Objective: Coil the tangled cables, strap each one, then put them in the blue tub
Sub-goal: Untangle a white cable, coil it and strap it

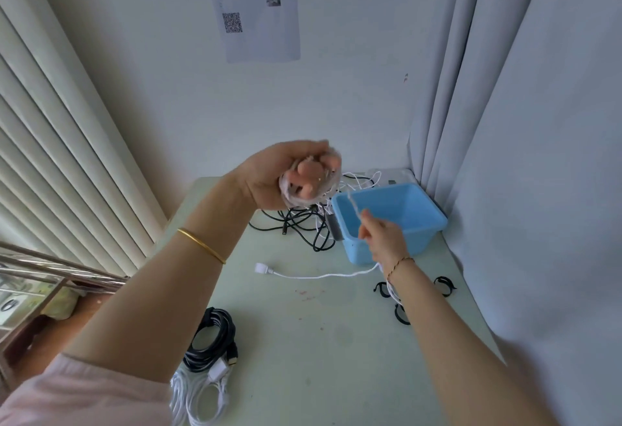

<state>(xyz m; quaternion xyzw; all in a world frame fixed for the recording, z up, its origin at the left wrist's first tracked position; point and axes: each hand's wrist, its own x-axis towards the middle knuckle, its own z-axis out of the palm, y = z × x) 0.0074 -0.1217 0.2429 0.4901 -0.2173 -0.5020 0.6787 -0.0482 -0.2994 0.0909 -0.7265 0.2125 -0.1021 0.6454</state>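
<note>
Soft, even daylight with a cool, bluish cast fills the scene, brightest on the blinds (50,156) at the left. Shadows on the pale table (319,341) are faint and diffuse. Motion blur smears the left hand (269,173) and the white cable (286,195) wound on its fingers (308,192); the right hand (382,239) is slightly soft. Wide-angle distortion bows the blinds and the curtain (538,123) toward the edges. The print on the wall sheet (259,5) is unreadable.
</note>
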